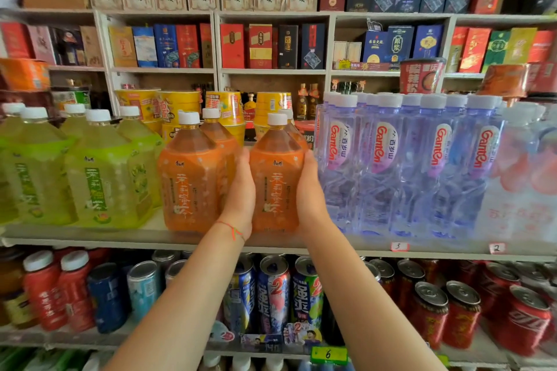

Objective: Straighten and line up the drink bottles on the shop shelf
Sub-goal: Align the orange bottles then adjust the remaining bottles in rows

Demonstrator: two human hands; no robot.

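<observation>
While the left hand and the right hand press flat against opposite sides of it, the orange-labelled plastic tea bottle with a white cap stands upright at the front edge of the pale shop shelf. Each grip is a near-straight palm laid on the bottle's side; the fingertips reach behind the bottle and cannot be seen. A thin red string bracelet circles the left wrist. Just left of the held bottle stands a matching orange tea bottle, the left hand between the two. Further left are green-labelled tea bottles with white caps. On the right, touching the right hand's back, stands a row of clear water bottles with red lettering. Drink cans fill the shelf below.
</observation>
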